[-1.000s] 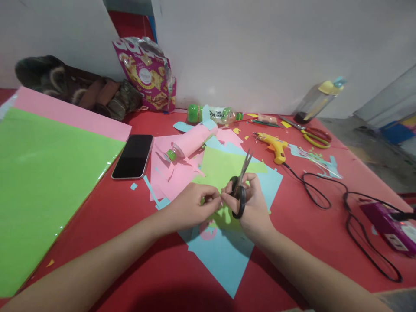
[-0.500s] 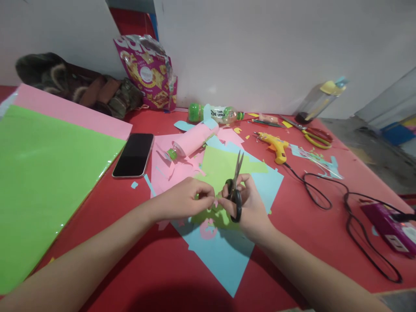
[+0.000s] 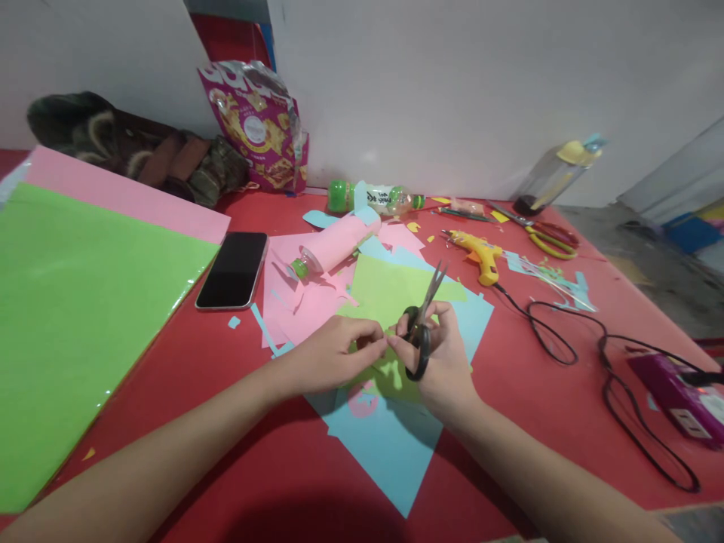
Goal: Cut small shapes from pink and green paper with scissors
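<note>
My right hand [image 3: 444, 358] holds black-handled scissors [image 3: 423, 324] with the blades pointing up and slightly apart. Thumb and fingers of my left hand [image 3: 345, 351] are pinched together, meeting the right fingertips; whatever lies between them is too small to make out. Below both hands lie green paper [image 3: 376, 290] and light blue paper [image 3: 390, 445], with a cut pink piece [image 3: 362, 400] on top. A bottle wrapped in pink paper [image 3: 339, 243] rests just beyond, on pink sheets [image 3: 283, 302].
On the red table [image 3: 254, 467] are a phone [image 3: 233, 270], a large green sheet [image 3: 84, 317], a yellow glue gun [image 3: 478, 253] with a black cord, a purple power strip [image 3: 679, 396], a green-capped bottle [image 3: 378, 197], red-yellow scissors [image 3: 551, 237] and a snack bag [image 3: 257, 128].
Both hands have shifted slightly to the right, and the scissors have tilted further right. The small pink piece between the fingertips no longer shows clearly.
</note>
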The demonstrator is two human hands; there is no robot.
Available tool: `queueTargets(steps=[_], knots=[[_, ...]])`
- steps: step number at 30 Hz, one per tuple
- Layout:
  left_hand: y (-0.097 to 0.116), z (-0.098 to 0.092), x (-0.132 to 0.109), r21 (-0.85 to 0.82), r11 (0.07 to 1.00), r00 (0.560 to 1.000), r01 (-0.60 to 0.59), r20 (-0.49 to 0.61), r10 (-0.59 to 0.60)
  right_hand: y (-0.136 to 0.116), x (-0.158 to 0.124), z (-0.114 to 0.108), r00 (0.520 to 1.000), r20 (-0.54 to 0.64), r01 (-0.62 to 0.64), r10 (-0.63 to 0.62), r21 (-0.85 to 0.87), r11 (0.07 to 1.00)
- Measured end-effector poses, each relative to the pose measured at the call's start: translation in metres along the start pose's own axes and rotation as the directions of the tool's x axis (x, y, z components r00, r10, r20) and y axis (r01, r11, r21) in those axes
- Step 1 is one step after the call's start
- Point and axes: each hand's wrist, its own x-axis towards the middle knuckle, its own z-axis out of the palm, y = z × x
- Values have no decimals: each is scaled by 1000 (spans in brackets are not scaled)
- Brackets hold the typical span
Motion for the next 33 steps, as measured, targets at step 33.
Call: queueTargets(steps=[33], knots=[[5, -32, -7, -133, 988, 893, -77, -449, 9, 7, -6, 0, 829, 530, -272, 178, 102, 957]])
